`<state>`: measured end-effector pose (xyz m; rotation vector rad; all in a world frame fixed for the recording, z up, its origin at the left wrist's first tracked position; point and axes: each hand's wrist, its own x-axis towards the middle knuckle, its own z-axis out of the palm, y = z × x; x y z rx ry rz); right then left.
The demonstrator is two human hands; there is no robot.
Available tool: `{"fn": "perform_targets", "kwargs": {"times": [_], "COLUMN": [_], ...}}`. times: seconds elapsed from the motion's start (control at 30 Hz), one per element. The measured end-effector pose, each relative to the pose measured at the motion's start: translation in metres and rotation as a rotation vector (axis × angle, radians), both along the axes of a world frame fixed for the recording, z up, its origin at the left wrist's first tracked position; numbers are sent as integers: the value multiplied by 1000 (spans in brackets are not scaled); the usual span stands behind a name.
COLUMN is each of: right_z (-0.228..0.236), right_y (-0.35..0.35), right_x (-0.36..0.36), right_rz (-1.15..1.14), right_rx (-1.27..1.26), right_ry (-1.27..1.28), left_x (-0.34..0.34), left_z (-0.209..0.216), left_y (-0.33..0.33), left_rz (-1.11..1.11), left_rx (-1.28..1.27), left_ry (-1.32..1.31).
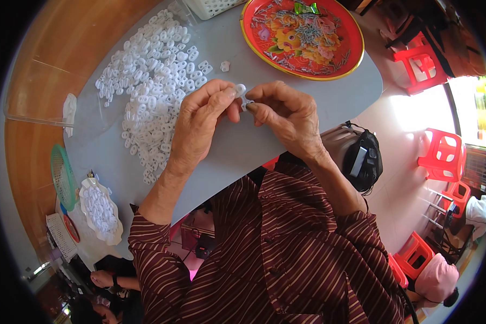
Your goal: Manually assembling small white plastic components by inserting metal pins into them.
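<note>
Over the grey table [210, 178], my two hands meet with their fingertips almost touching. Between thumb and forefinger, my left hand [202, 116] pinches a small white plastic piece [241, 88]. My right hand [292, 112] is closed at the fingertips on another small white piece [245, 103], just below the first; whether the two are joined I cannot tell. Left of my hands spreads a big heap of small white plastic pieces [151, 92] with oval holes. One loose piece [225, 66] lies apart, beyond my fingertips.
A red flowered tray [329, 69] with small metal pins and a green wrapper [306, 8] stands at the far right. At left are a white dish of pieces [100, 210] and a green basket [63, 175]. A black bag [363, 162] hangs beside the table; red stools [441, 154] stand beyond.
</note>
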<state>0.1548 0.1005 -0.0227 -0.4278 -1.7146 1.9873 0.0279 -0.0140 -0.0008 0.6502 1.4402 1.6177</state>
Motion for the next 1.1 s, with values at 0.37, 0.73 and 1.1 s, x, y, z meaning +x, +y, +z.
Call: {"fn": "perform_targets", "kwargs": {"times": [0.37,0.73,1.1], "right_z": [0,-2,-1], "right_y": [0,2,-1], "right_x": [1,2,-2], "right_rz": [-2,2,2], "right_rx": [-6,44,258], "right_ry": [-14,8,18], "left_x": [0,-1,6], "left_z": [4,4,-6], "left_y": [0,2,2], "left_rz": [-49,-168,-67], "left_rx": [-84,-148,-137], "left_ry": [383,526,477]}}
